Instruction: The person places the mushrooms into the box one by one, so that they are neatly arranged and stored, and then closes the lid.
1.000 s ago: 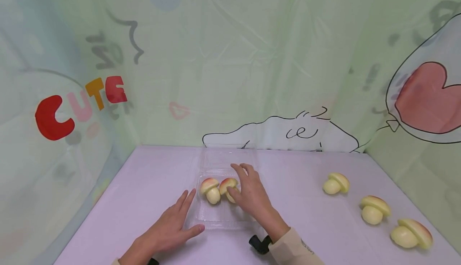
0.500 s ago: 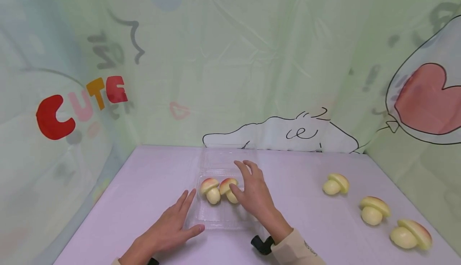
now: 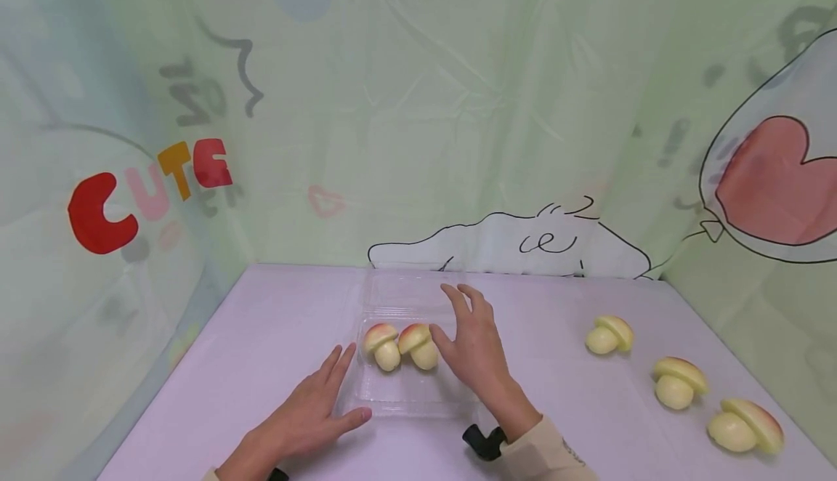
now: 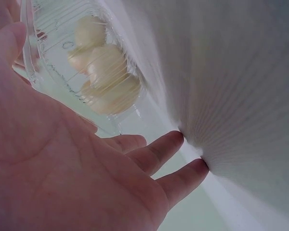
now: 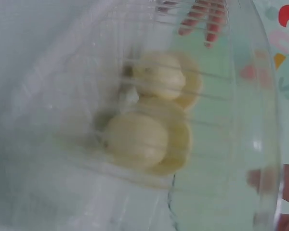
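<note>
A clear plastic clamshell box point(image 3: 392, 395) lies on the table with its lid point(image 3: 405, 290) folded back. Side by side in its back half are two toy mushrooms, a left one point(image 3: 386, 350) and a right one point(image 3: 422, 354), pale yellow with reddish caps. My left hand point(image 3: 312, 407) is at the box's left side, fingers stretched out and nothing held; in the left wrist view its fingertips point(image 4: 200, 164) meet the white table surface. Over the box's right edge is my right hand point(image 3: 476, 346), loosely spread and holding nothing. The right wrist view shows both mushrooms through the clear wall point(image 5: 267, 120).
Three more toy mushrooms lie in a slanting row at the table's right side: a far one point(image 3: 610, 334), a middle one point(image 3: 680, 382) and a near one point(image 3: 745, 426). A printed curtain point(image 3: 418, 118) closes off the back and both sides.
My right hand has moved right and a little away from me, off the right mushroom, which shows more fully. My left hand and the box have stayed in place.
</note>
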Demonstrator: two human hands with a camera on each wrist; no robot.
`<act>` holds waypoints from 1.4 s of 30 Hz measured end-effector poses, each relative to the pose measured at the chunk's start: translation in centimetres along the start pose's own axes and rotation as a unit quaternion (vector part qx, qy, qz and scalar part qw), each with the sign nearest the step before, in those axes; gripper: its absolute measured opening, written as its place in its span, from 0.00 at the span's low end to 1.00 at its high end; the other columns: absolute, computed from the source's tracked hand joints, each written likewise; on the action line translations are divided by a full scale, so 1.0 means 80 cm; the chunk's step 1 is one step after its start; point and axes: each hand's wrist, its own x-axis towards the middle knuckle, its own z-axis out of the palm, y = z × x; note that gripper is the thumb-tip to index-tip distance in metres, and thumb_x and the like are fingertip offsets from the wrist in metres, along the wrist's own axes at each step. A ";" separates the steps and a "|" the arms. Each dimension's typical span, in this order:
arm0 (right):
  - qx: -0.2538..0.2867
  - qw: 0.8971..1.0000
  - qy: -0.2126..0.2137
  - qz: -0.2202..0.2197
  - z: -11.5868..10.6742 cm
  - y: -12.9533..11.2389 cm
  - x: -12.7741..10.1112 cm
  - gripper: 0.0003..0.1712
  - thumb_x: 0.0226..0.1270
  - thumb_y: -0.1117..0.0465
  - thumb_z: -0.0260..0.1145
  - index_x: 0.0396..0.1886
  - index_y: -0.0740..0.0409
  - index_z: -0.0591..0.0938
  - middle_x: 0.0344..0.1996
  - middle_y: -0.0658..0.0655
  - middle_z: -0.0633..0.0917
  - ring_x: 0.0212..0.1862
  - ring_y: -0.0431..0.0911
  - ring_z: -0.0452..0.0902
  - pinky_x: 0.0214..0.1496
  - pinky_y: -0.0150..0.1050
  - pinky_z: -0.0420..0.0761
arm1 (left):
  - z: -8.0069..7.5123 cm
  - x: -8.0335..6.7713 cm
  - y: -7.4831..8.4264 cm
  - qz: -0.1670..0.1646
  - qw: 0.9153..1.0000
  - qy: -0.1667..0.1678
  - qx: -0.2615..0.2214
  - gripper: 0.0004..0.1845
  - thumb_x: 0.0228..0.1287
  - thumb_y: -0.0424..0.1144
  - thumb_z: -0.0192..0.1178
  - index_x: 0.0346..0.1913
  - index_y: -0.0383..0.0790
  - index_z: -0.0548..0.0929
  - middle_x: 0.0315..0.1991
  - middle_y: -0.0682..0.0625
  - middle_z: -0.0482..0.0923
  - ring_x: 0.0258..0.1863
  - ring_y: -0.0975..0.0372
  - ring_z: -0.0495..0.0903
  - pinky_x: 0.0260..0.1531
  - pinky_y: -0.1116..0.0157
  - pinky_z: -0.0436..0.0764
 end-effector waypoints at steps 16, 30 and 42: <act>-0.027 0.998 0.016 0.050 -0.018 0.013 0.006 0.38 0.63 0.58 0.76 0.72 0.57 0.74 0.69 0.69 0.72 0.67 0.69 0.70 0.58 0.67 0.77 | 0.003 0.001 -0.003 -0.001 1.000 -0.001 0.000 0.53 0.67 0.70 0.58 0.85 0.50 0.49 0.83 0.37 0.50 0.75 0.38 0.65 0.69 0.36 0.66; -0.042 0.995 -0.003 0.087 -0.037 0.033 0.009 0.38 0.66 0.58 0.73 0.74 0.58 0.71 0.71 0.70 0.68 0.70 0.70 0.67 0.59 0.69 0.74 | 0.001 0.001 -0.001 -0.002 1.000 -0.004 0.000 0.53 0.67 0.70 0.58 0.85 0.49 0.49 0.82 0.36 0.51 0.75 0.37 0.65 0.69 0.36 0.66; -0.046 0.993 0.004 0.112 -0.052 0.052 0.013 0.38 0.67 0.58 0.71 0.75 0.59 0.69 0.72 0.71 0.65 0.71 0.70 0.64 0.63 0.70 0.71 | 0.002 0.001 -0.001 -0.002 1.000 -0.002 0.000 0.53 0.67 0.70 0.58 0.85 0.49 0.49 0.83 0.36 0.50 0.75 0.37 0.64 0.70 0.36 0.65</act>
